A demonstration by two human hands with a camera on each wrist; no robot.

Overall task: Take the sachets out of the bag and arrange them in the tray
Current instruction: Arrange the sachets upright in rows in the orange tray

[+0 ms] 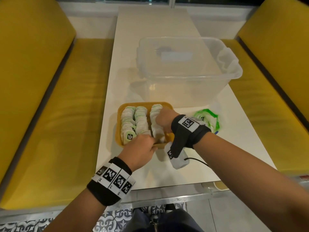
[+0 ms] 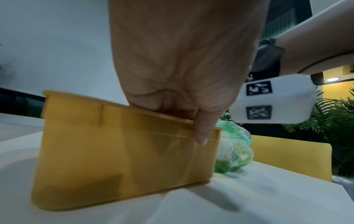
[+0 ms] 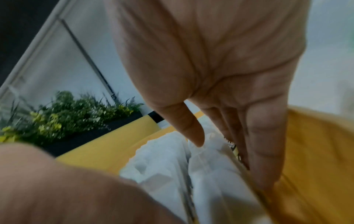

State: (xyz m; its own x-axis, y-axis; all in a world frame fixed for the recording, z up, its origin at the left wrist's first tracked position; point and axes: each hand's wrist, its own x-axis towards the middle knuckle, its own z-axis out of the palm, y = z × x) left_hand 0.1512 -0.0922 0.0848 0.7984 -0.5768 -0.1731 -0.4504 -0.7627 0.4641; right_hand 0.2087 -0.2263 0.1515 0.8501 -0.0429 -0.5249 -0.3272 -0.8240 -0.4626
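Sachets [image 1: 134, 122]: three rows stand on edge in the yellow tray [image 1: 119, 114], the left two packed full, the right row under your hands. The tray sits on the counter [image 1: 234, 148].

Left to right:
- Your left hand [image 1: 141, 145] is at the tray's near edge. The left wrist view shows its fingers curled over the rim with one fingertip down the outer wall, so this grip is closed on the tray.
- Your right hand [image 1: 164, 119] reaches into the right row. The right wrist view shows straight fingers [image 3: 266, 136] slid down between the sachets and the tray wall, thumb apart, pinching nothing; a wide grip that presses.
- The green bag [image 1: 209, 121] lies crumpled just right of the tray, behind your right wrist. I cannot tell whether any sachets remain in it.

Risks, as I judge them:
- The right row is soft. Pressing sideways could tip or crumple sachets, or push some over the divider.
- Pulling your fingers out quickly could drag a sachet up with them.
- If the left hold slackens, the tray may slide on the smooth counter.
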